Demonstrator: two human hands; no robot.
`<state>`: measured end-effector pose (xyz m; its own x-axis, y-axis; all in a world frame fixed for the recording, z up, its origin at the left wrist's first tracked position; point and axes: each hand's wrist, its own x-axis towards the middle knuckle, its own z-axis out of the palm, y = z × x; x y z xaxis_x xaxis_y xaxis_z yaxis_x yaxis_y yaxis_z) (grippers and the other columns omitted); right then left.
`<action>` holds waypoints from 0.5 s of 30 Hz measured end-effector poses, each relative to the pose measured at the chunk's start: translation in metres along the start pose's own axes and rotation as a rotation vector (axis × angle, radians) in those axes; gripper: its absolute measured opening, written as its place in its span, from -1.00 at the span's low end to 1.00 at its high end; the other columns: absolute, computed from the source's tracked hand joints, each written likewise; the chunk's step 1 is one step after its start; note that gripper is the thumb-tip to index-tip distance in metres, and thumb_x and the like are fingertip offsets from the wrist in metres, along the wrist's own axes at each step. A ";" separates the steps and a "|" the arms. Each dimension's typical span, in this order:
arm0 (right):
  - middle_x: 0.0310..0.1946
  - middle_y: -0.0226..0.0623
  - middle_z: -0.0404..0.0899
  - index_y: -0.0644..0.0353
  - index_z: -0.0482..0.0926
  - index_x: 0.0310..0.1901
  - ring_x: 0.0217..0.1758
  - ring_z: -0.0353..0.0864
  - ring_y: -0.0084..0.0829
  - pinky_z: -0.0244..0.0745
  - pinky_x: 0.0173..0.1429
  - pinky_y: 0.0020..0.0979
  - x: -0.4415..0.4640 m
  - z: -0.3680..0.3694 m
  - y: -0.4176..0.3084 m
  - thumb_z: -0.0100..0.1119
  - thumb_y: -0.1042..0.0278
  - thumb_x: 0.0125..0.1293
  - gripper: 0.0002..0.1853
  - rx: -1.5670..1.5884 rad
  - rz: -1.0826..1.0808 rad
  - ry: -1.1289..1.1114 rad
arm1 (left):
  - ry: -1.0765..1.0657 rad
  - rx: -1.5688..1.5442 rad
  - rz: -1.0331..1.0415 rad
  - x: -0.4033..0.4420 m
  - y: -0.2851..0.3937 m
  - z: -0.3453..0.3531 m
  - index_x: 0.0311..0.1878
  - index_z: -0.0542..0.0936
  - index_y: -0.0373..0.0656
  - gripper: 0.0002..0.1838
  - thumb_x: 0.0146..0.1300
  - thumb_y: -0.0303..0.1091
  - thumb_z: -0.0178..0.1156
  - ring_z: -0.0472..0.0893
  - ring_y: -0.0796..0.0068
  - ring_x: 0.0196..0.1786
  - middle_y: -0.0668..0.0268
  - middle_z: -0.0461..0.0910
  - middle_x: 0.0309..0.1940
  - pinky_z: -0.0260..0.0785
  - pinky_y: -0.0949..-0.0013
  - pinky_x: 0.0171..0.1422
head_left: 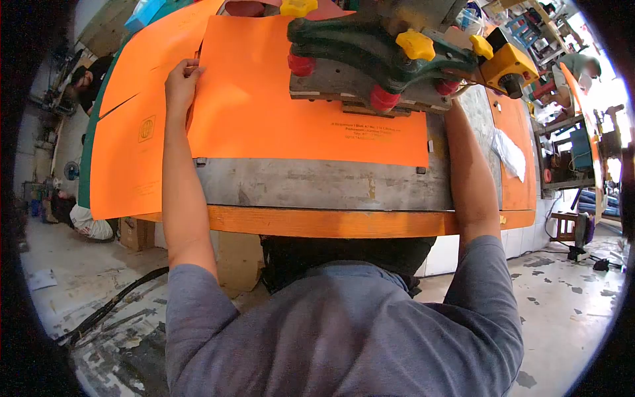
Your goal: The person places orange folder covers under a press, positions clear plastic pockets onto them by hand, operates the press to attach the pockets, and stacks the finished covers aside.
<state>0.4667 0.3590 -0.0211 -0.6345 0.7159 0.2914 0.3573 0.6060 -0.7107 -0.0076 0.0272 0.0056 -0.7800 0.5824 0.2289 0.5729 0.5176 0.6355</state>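
Note:
My left hand (pixel 182 83) is at the left edge of a large orange sheet (pixel 258 126), its fingers curled closed on that edge. Small dark print shows near the sheet's lower right. Beneath it is a grey metal plate (pixel 317 182) with a small dark stop near each lower corner of the sheet. My right forearm reaches up beside the plate and goes out of sight behind a dark green machine head (pixel 383 59), which hides the right hand. Yellow knobs (pixel 415 45) and red round feet (pixel 385 97) are fitted to this head.
More printed orange sheets (pixel 135 152) lie at the left, overhanging the table. An orange wooden edge (pixel 331 221) runs along the front. A white cloth (pixel 509 155) rests on the right side, below a yellow switch box (pixel 509 66). Other people are in the background on both sides.

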 end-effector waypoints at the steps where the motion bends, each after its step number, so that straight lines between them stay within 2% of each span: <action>1: 0.13 -0.30 0.73 0.25 0.60 0.35 0.15 0.62 -0.48 0.55 0.22 -0.32 0.002 0.000 0.002 0.33 0.46 0.40 -0.51 -0.004 -0.002 -0.002 | -0.001 -0.003 0.002 0.001 -0.004 0.001 0.28 0.72 -0.17 -0.65 0.52 -0.28 0.37 0.82 0.35 0.01 0.23 0.85 -0.06 0.64 0.22 0.14; 6: 0.13 -0.29 0.73 0.25 0.60 0.35 0.16 0.62 -0.47 0.55 0.23 -0.32 0.003 -0.005 0.002 0.32 0.46 0.40 -0.51 -0.011 0.004 -0.001 | 0.015 -0.039 -0.009 0.008 -0.017 0.006 0.28 0.74 -0.11 -0.60 0.52 -0.11 0.41 0.80 0.35 0.01 0.23 0.83 -0.05 0.63 0.21 0.09; 15: 0.14 -0.28 0.72 0.25 0.60 0.34 0.18 0.62 -0.46 0.55 0.24 -0.31 0.004 -0.006 0.002 0.30 0.47 0.39 -0.52 -0.010 0.007 -0.006 | 0.023 -0.054 0.031 0.017 -0.030 0.009 0.25 0.75 -0.08 -0.60 0.51 -0.07 0.42 0.80 0.35 0.02 0.24 0.83 -0.03 0.62 0.19 0.13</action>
<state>0.4694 0.3651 -0.0178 -0.6358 0.7183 0.2824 0.3687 0.6041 -0.7065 -0.0356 0.0273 -0.0165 -0.7681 0.5827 0.2656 0.5828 0.4643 0.6669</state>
